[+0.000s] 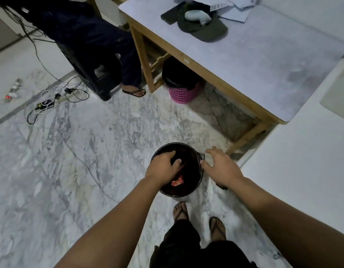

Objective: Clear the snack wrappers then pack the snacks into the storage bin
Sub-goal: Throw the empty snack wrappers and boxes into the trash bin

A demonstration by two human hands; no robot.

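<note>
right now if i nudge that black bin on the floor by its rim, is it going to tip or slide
The black bin probably slides rather than tips: it looks squat, with a wide round mouth, on smooth marble floor. It is likely light, since only a red wrapper shows inside. The left hand over the opening could steady it.

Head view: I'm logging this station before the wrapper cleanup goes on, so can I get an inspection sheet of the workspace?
Surface: marbled floor; pale table on a wooden frame.
Job's things: dark bin on the floor, with a red wrapper inside.
Clutter: cap, phone and papers on the table.
Hands: left hand reaches into the bin, fingers hidden; right hand open beside the rim.
Cables: tangled leads and power strip on the floor.
Surroundings: pink basket under the table; another person's sandalled foot nearby.
</note>
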